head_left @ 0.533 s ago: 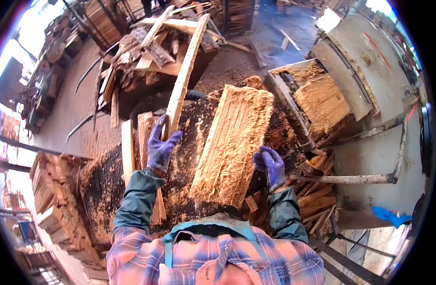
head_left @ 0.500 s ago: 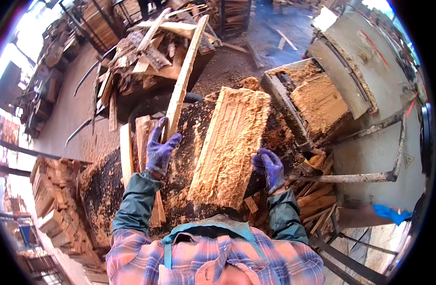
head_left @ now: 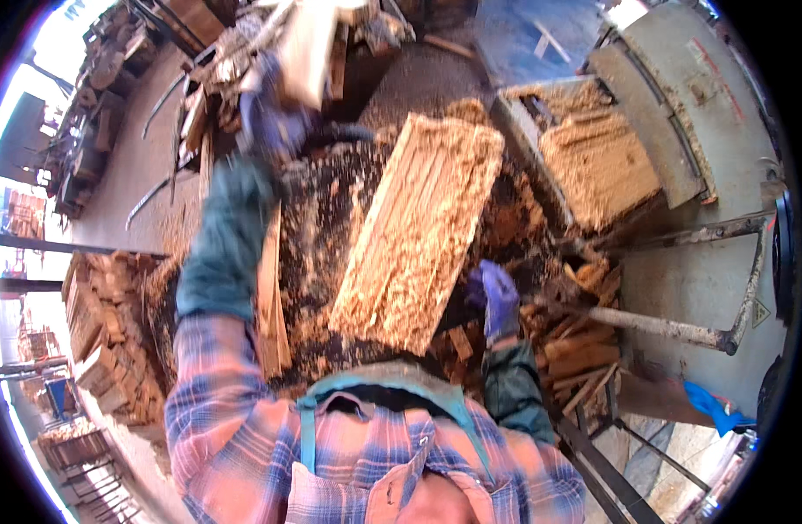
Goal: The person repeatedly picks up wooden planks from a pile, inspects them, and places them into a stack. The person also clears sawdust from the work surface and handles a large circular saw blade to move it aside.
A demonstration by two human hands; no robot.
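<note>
My left hand (head_left: 274, 118), in a purple glove, is stretched far forward and smeared by motion. A pale wood strip (head_left: 307, 57), also blurred, stands against it; whether the fingers still grip the strip cannot be made out. My right hand (head_left: 497, 301), in a purple glove too, hovers low on the right, fingers loosely bent and somewhat apart, with nothing visible in them. Just left of it lies a wide sawdust-covered board (head_left: 418, 236), slanting across the dark bench (head_left: 309, 223), apart from the hand.
A heap of rough offcuts (head_left: 213, 92) stands beyond the bench at the far left. On the right is a large grey machine (head_left: 681, 288) with a metal bar (head_left: 663, 325) and another sawdust-covered board (head_left: 598, 166). Stacked wood pieces (head_left: 113, 332) lie on the left.
My left hand has swung forward and left toward the offcut heap, along with the wood strip. The right hand stays near the wide board, its fingers slightly looser.
</note>
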